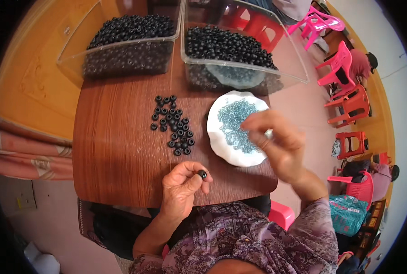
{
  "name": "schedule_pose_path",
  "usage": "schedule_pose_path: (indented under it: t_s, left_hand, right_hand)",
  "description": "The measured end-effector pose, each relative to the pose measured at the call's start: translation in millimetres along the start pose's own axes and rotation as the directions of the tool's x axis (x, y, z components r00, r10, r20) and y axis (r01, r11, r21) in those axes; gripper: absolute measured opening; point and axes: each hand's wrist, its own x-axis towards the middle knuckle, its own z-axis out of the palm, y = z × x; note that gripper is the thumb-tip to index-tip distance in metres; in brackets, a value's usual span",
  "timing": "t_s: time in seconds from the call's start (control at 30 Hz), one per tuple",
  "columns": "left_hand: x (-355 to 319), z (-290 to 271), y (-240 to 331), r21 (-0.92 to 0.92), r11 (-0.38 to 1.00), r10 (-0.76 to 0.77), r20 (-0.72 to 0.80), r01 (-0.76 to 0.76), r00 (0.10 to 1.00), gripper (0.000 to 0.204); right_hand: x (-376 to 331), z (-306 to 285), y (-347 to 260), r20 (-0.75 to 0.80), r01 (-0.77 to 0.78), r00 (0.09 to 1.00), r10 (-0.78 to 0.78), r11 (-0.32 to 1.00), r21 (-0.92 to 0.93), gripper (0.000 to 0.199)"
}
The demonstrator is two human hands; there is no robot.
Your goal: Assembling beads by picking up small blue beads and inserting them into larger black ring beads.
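Note:
Between the thumb and fingers of my left hand [181, 186], at the table's near edge, is a small round black bead [202, 174] with a hole facing up. My right hand [279, 144] hovers over the right side of a white wavy-rimmed plate [218, 145], smeared by motion. Its thumb and forefinger are curled toward each other, and whatever they pinch, if anything, is too small or blurred to name. Tiny clear bluish pieces [235, 121] are heaped on the plate. Left of it, a loose group of black beads [174, 123] lies on the brown table [117, 146].
Two clear plastic bins, left [121, 42] and right [231, 60], stand at the table's far side, heaped with black beads. A pink curtain [30, 153] hangs at left. Pink and orange chairs [352, 107], with people among them, line the right side.

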Motion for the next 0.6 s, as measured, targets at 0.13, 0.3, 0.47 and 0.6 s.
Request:
schedule_pose_path:
  t_s: [0.13,0.3,0.47,0.6]
  left_hand:
    - [8.2,0.2,1.7,-0.001,0.996,-0.09,0.086,0.091,0.992,0.016]
    - [17.7,-6.9,-2.0,0.013,0.975,-0.22,0.209,0.223,0.953,0.017]
    - [21.6,-15.6,-3.3,0.02,0.945,-0.322,0.23,0.327,0.918,0.016]
    - [24.2,-17.3,-1.2,-0.006,0.91,-0.404,0.214,0.415,0.889,0.018]
  right_hand:
    - [68.7,-41.9,-2.6,-0.128,0.092,0.982,-0.137,0.947,-0.308,0.013]
    - [151.6,-67.3,35.3,0.078,0.012,0.997,0.017,0.935,-0.355,0.014]
    - [199.7,-62.3,100.4,0.309,0.077,0.949,0.061,0.906,-0.416,0.017]
    - [219.1,-60.3,126.8,0.401,0.106,0.907,0.125,0.856,-0.506,0.017]
